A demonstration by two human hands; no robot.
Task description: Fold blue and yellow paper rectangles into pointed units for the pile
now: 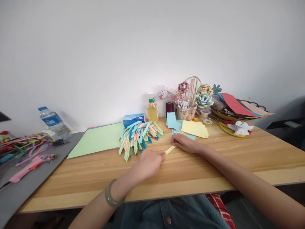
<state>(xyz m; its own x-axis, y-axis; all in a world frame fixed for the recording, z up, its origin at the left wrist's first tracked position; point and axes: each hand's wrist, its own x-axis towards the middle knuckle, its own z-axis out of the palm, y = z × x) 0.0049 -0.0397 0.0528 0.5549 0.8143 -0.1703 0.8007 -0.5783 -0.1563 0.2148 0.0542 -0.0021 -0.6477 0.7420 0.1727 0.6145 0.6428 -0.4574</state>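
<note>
A narrow folded strip of yellow paper [170, 150] stretches between my two hands, low over the wooden table. My left hand [150, 162], with a green bangle on its wrist, pinches the near left end. At the far right end, the fingers of my right hand [183, 142] are closed on the strip, their tips partly hidden. Beyond my left hand lies a heap of folded paper strips [137, 136] in blue, green, peach and red. Just past my right hand are yellow paper rectangles [194, 128] and blue paper rectangles [171, 120].
Green paper sheets [97, 140] lie at left, beside a tissue pack [133, 119]. Behind stand a glue bottle [152, 109], a thread spool [169, 109] and a basket of paper flowers [186, 112]. A pink glue gun [30, 168] and water bottle [54, 122] are far left.
</note>
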